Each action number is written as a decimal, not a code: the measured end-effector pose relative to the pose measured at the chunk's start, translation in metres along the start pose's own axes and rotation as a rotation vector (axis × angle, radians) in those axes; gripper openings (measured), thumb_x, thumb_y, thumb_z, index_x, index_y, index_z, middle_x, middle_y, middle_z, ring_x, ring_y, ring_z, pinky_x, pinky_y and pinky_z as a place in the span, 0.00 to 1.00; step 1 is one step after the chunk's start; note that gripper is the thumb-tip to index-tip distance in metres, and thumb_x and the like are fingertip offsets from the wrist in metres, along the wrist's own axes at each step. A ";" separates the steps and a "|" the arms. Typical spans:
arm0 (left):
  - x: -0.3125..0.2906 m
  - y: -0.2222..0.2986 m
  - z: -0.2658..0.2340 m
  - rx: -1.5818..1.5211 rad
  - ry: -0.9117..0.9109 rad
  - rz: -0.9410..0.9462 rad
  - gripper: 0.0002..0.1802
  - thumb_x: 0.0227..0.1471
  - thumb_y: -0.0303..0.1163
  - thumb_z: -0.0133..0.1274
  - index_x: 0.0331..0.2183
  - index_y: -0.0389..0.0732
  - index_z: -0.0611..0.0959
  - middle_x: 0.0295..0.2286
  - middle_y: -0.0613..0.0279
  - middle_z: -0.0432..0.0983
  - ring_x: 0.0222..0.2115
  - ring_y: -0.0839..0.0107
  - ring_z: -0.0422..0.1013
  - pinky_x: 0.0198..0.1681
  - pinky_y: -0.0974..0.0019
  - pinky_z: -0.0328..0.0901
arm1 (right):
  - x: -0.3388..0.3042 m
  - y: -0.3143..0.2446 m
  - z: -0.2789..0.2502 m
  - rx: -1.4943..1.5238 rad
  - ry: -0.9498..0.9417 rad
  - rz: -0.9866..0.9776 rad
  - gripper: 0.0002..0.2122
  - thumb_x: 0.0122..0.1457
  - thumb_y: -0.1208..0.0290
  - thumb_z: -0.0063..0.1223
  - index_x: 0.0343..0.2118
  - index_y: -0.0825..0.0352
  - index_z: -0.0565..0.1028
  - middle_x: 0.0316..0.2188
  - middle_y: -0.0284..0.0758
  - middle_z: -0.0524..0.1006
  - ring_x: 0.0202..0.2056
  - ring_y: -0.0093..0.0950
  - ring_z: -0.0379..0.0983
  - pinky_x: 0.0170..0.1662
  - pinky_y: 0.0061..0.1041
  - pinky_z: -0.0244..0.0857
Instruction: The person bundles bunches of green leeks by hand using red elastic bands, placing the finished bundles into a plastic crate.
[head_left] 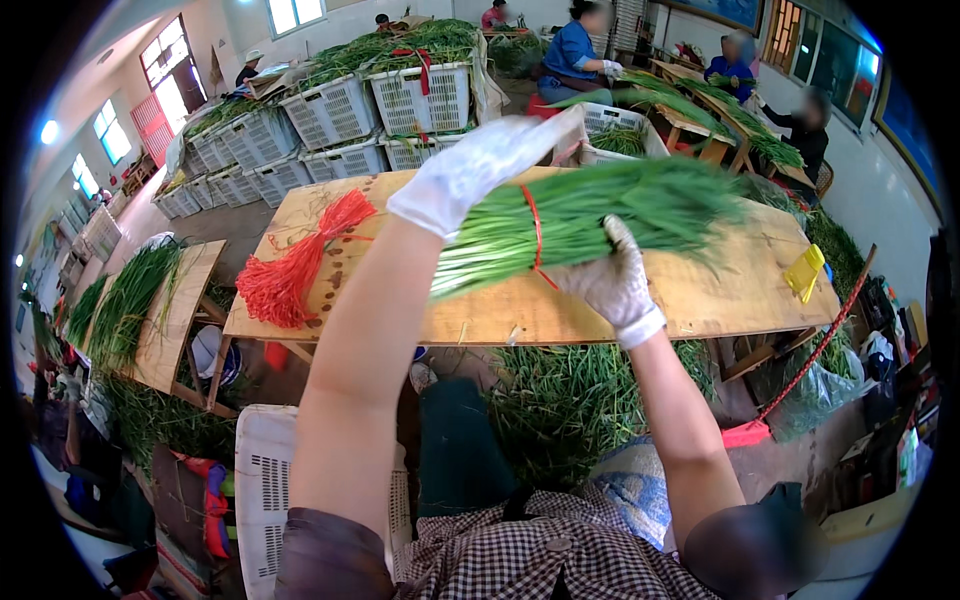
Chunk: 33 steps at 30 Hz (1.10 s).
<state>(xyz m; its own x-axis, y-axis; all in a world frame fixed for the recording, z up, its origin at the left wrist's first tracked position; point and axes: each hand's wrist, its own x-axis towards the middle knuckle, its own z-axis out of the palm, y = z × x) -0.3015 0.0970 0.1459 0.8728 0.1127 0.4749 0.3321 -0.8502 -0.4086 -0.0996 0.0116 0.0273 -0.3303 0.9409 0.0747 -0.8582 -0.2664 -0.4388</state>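
Observation:
A bundle of long green garlic chives (620, 205) is tied round with a red string (537, 230) and held just above the wooden table. Its pale stem ends point left, and its blurred leaf tips point right. My right hand (615, 280), in a white glove, grips the bundle from its near side, thumb on top. My left hand (475, 170), also gloved in white, passes above the stem end, fingers stretched out and smeared by motion. Left of the bundle, a bunch of red strings (300, 265) lies on the table.
The wooden table (760, 290) carries a yellow object (804, 272) at its right end. Beyond it stand stacked white crates (330, 110) of greens. Co-workers (580, 60) sit at tables at the back right. Loose greens (590, 400) cover the floor beneath; a white crate (265, 490) stands at my left.

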 end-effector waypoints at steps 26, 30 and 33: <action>-0.166 0.073 0.014 -0.192 0.267 -0.757 0.33 0.44 0.40 0.61 0.51 0.38 0.71 0.49 0.49 0.69 0.51 0.58 0.65 0.55 0.58 0.59 | 0.035 0.076 -0.059 -0.911 0.223 -0.329 0.11 0.64 0.68 0.46 0.39 0.69 0.76 0.25 0.28 0.76 0.23 0.15 0.69 0.28 0.15 0.66; -0.096 0.099 0.035 0.184 -0.030 -0.671 0.48 0.36 0.50 0.66 0.55 0.38 0.66 0.49 0.49 0.69 0.51 0.60 0.65 0.55 0.56 0.58 | 0.029 0.072 -0.064 -0.881 0.174 -0.279 0.12 0.66 0.66 0.43 0.36 0.69 0.76 0.22 0.28 0.73 0.22 0.17 0.68 0.29 0.17 0.66; -0.071 0.122 0.074 0.322 -0.457 -0.717 0.52 0.33 0.51 0.67 0.56 0.37 0.63 0.49 0.50 0.69 0.48 0.61 0.68 0.53 0.59 0.61 | 0.025 0.059 -0.060 -0.779 0.105 -0.364 0.13 0.66 0.66 0.43 0.33 0.70 0.75 0.20 0.28 0.71 0.21 0.19 0.67 0.29 0.18 0.65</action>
<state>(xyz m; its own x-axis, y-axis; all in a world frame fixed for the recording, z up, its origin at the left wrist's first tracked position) -0.2966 0.0233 0.0043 0.4526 0.8106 0.3717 0.8741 -0.3208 -0.3648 -0.1350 0.0316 -0.0510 -0.0161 0.9644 0.2638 -0.3773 0.2384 -0.8949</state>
